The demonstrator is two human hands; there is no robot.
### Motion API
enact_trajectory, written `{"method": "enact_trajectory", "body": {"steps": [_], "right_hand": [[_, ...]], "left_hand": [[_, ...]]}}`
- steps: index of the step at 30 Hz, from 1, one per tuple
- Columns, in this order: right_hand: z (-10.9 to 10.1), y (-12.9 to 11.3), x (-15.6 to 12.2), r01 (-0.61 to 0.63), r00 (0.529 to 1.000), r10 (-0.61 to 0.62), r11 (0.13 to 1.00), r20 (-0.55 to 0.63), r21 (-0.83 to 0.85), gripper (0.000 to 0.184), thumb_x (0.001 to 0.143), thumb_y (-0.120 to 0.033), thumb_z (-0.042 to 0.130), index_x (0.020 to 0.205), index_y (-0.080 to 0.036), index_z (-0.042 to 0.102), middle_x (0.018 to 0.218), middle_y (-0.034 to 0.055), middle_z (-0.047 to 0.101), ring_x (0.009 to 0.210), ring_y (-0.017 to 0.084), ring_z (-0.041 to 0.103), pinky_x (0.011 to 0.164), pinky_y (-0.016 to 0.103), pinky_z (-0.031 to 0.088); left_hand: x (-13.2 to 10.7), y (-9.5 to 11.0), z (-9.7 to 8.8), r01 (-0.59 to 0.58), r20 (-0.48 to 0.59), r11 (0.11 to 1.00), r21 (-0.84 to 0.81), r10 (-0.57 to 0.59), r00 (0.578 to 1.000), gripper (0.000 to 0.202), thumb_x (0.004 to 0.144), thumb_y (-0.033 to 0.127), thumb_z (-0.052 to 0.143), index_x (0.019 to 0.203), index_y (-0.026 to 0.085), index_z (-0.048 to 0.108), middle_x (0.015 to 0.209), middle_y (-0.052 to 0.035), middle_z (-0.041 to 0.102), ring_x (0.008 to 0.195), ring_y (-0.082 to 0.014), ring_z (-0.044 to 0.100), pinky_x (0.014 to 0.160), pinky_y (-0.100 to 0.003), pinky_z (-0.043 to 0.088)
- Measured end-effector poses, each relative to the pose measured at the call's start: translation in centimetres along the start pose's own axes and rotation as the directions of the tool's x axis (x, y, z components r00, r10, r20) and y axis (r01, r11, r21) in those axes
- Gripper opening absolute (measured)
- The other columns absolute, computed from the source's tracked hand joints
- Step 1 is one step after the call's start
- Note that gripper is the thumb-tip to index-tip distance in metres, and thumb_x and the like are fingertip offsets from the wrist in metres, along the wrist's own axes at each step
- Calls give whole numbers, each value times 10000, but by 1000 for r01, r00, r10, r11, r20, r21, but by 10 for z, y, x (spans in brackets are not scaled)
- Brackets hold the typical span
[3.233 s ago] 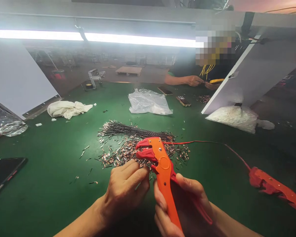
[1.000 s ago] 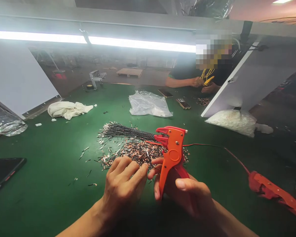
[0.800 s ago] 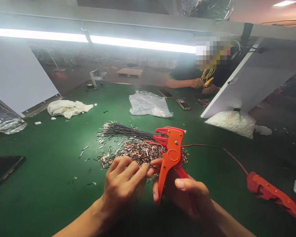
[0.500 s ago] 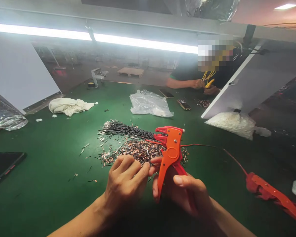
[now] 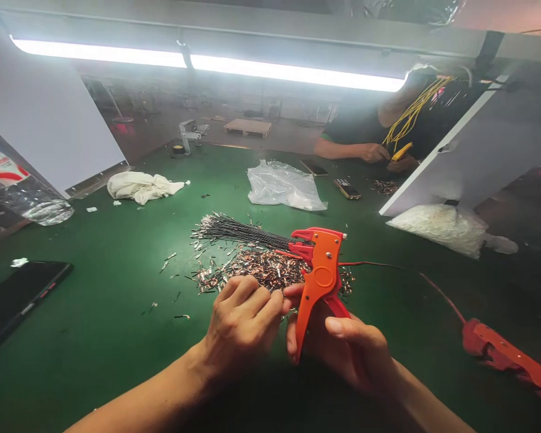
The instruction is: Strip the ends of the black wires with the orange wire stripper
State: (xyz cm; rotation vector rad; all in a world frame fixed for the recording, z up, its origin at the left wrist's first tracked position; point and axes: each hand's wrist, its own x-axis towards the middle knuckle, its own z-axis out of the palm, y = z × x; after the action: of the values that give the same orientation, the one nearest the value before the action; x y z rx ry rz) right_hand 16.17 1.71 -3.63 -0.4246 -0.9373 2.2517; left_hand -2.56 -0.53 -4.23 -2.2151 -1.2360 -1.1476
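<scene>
My right hand (image 5: 342,352) is wrapped round the handles of an orange wire stripper (image 5: 321,273), which stands upright with its red jaws to the left. My left hand (image 5: 242,325) is curled just beside it, fingertips pinched together near the stripper's handle; what they pinch is too small to make out. Just beyond both hands lies a heap of coppery wire offcuts (image 5: 264,273). Behind that heap is a bundle of thin black wires (image 5: 238,230). A red wire (image 5: 379,266) runs from the stripper's jaws off to the right.
A second red-orange stripper (image 5: 507,358) lies at the right. A dark phone (image 5: 18,297) is at the left, a white cloth (image 5: 139,185) and a clear plastic bag (image 5: 283,186) farther back. A bag of white pieces (image 5: 442,225) sits right. A person across the green table (image 5: 94,337) handles yellow wires (image 5: 406,117).
The stripper, earlier tilted with its head to the left, now stands upright farther right. In the last second both hands stay put; the view has shifted so everything sits slightly rightward.
</scene>
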Motion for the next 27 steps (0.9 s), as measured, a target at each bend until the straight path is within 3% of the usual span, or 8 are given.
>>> {"method": "enact_trajectory", "body": {"steps": [7, 11, 21, 27], "right_hand": [[1, 2, -3, 41, 999, -42, 998, -32, -39, 433, 819, -301, 575, 1229, -166, 610, 1168, 133, 639, 851, 256, 647, 785, 407, 449], [2, 3, -3, 25, 999, -25, 1000, 43, -12, 410, 782, -306, 597, 1173, -194, 644, 1214, 131, 628, 772, 230, 644, 750, 417, 456], [4, 1, -3, 56, 998, -56, 998, 41, -3, 435, 819, -285, 539, 1239, -204, 619, 1313, 125, 598, 839, 261, 655, 766, 435, 459], [3, 0, -1, 54, 998, -56, 998, 43, 37, 487, 816, -309, 529, 1286, -198, 583, 1380, 136, 562, 825, 275, 658, 734, 439, 463]], "left_hand": [[4, 0, -3, -2, -41, 1000, -18, 1, 999, 54, 856, 122, 608, 833, 170, 604, 557, 28, 544, 614, -160, 460, 645, -312, 366], [3, -2, -3, -13, -46, 999, 50, 15, 999, 72, 842, 96, 618, 858, 165, 606, 569, 22, 553, 632, -162, 465, 657, -307, 369], [0, -5, -1, 58, 6, 997, 43, -58, 998, 92, 850, 87, 594, 864, 175, 617, 612, 5, 574, 665, -181, 449, 659, -316, 356], [0, -8, -1, 120, 12, 992, -42, -120, 993, 114, 856, 63, 578, 865, 169, 618, 628, 0, 587, 678, -177, 465, 655, -299, 376]]}}
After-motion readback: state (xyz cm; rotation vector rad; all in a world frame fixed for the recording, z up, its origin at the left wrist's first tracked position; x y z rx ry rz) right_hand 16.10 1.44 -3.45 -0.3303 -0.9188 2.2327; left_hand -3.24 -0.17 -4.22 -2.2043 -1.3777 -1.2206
